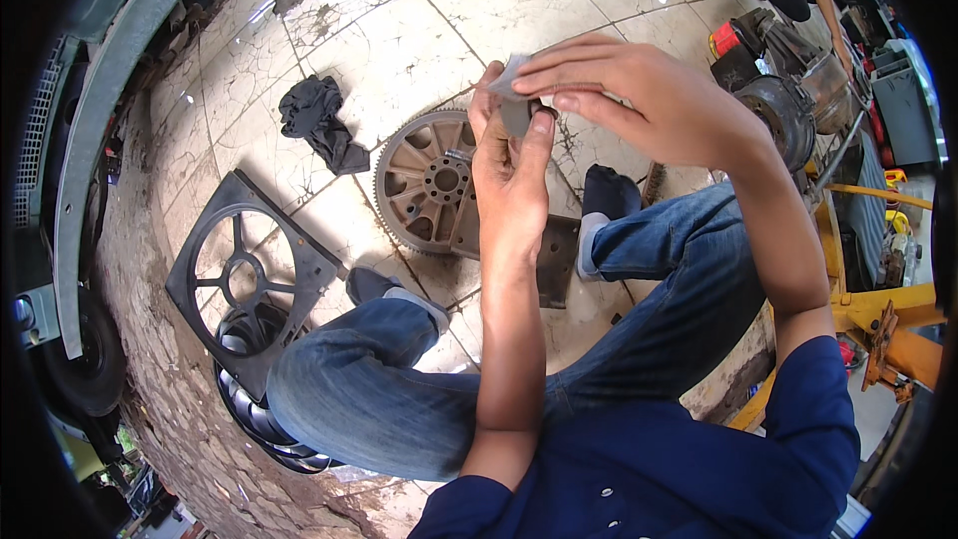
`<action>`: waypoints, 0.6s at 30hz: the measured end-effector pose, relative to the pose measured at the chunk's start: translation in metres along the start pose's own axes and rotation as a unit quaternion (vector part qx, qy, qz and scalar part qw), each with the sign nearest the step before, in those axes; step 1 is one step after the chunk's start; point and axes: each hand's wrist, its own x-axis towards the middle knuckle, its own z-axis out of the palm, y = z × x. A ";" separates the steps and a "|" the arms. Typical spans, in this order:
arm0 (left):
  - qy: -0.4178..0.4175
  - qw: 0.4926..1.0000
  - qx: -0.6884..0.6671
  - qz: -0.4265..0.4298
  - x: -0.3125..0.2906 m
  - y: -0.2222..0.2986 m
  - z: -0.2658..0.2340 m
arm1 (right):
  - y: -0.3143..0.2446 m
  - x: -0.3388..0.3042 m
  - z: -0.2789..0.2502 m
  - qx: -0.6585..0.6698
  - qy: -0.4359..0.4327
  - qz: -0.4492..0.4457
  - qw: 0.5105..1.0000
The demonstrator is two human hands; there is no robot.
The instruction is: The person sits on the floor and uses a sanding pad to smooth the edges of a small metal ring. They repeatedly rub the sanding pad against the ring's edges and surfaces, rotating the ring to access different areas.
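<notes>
My left hand [511,180] is raised in front of me, its thumb and fingers closed around a small dark grey metal piece [516,118]. Its exact kind is partly hidden by the fingers. My right hand [639,90] comes over from the right with its fingers pressed together on a folded light-grey sheet [506,78], which looks like abrasive paper. The sheet lies against the top of the metal piece. Below both hands, a toothed flywheel [423,158] rests on the tiled floor, beside a flat dark metal plate [557,262] partly hidden by my left forearm.
A black fan shroud [311,258] leans over a black fan [249,404] by my left leg. A crumpled black cloth [317,120] lies farther off. At right are dirty machine parts [783,115] and a yellow metal frame [858,307]. A person's arm [824,10] shows at far right.
</notes>
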 end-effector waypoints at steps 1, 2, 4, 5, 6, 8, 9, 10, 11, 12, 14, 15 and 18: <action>-0.003 1.000 0.002 -0.020 0.000 -0.002 -0.005 | -0.002 0.000 0.000 -0.008 -0.005 -0.009 1.000; -0.008 0.999 0.003 -0.044 -0.002 -0.004 -0.006 | -0.002 -0.001 -0.001 0.016 -0.008 -0.011 1.000; -0.009 0.999 -0.006 -0.033 -0.001 -0.007 -0.005 | 0.001 0.000 -0.002 0.063 -0.016 -0.015 0.998; -0.009 1.000 -0.010 -0.025 0.000 -0.006 -0.004 | 0.003 0.000 -0.002 0.042 -0.010 -0.007 0.999; -0.007 1.000 0.001 -0.017 0.000 -0.006 -0.004 | 0.007 0.000 -0.001 0.022 -0.004 0.001 1.000; 0.000 1.000 0.024 -0.002 -0.001 -0.008 -0.004 | 0.005 0.000 -0.001 0.031 -0.009 -0.002 0.999; 0.000 1.000 0.021 -0.019 -0.001 -0.009 -0.006 | 0.000 0.001 -0.003 0.060 -0.020 -0.013 0.998; -0.001 0.999 0.018 -0.036 -0.001 -0.009 -0.009 | -0.003 0.001 -0.004 0.089 -0.032 -0.025 0.995; -0.005 0.998 0.014 -0.053 -0.001 -0.009 -0.008 | 0.000 0.000 -0.004 0.077 -0.029 -0.001 0.997; 0.000 0.999 0.029 -0.040 -0.001 -0.008 -0.007 | 0.006 0.001 -0.003 0.064 -0.027 0.023 0.997; 0.012 0.999 0.048 -0.023 0.000 -0.008 -0.006 | 0.006 0.001 -0.004 0.042 -0.025 0.023 0.999; 0.017 0.998 0.051 -0.019 0.000 -0.008 -0.007 | 0.001 0.001 -0.004 0.033 -0.027 0.000 0.999; 0.031 0.999 0.039 -0.012 -0.001 -0.010 -0.007 | 0.005 0.001 -0.006 0.065 -0.031 0.020 0.997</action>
